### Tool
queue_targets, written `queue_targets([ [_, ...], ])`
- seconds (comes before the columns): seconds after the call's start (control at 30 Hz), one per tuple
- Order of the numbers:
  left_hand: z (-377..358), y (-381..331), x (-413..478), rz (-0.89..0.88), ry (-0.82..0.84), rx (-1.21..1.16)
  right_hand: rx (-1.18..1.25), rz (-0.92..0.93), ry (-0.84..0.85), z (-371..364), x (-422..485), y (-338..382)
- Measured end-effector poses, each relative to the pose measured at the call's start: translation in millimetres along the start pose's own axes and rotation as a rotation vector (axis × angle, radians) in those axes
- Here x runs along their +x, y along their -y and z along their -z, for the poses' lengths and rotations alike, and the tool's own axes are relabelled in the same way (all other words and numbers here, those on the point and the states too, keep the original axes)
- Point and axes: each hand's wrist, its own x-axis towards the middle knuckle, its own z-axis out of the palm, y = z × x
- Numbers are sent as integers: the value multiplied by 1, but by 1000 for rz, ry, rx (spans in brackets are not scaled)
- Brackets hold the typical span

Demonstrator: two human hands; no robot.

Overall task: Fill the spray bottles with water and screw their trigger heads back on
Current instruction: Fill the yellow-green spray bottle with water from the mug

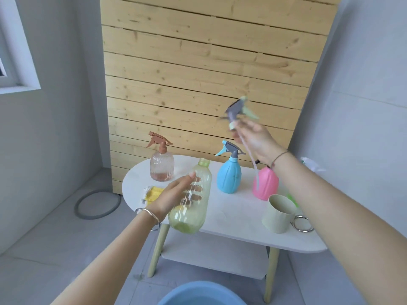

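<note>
- The left hand [176, 194] grips a clear yellow-green bottle [189, 219] round its middle; the curled fingers show through the plastic.
- This bottle is held above the near edge of the white worktop [231, 216], tilted with its open neck up and to the right, and has no head on it.
- The right hand [255, 139] is raised above the worktop and pinches a grey trigger head [237, 110] with a pale green lever. The head is blurred, and its dip tube [251, 155] hangs down past the wrist.
- Three more bottles stand upright on the worktop:
  - a clear peach bottle [161, 166] with a brown head, at the back left
  - a blue bottle [229, 177] with a grey-and-blue head, in the middle
  - a pink bottle [265, 183] just beside the blue one, its top hidden behind the right wrist
- A pale green cup [278, 213] stands near the right edge, with a metal ring [302, 224] touching it.
- A yellow cloth [154, 193] lies at the left end.
- A blue basin [200, 293] sits on the floor below, partly out of view.
</note>
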Motion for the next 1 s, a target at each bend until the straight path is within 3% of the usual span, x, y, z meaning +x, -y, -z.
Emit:
queue_targets([
  [0.2,9,24,8,-32,-138,-100,-456,-145,291,-41,-9,-131],
  [0.43,16,48,10,-29,-168,-120,-564,-180,298,-54,-15,-197],
  [0.6,10,55,11,-11,-177,-116,-516,-223,290,-48,-16,-214],
  [0.73,3,56,10,-9,-178,-90,-672,-219,298,-41,-15,-211],
  [0.8,1,55,9,-10,-173,-79,-725,-163,253,-33,-18,-200],
  [1.0,-17,52,6,-19,-142,-70,-586,150,-74,30,-42,-149],
])
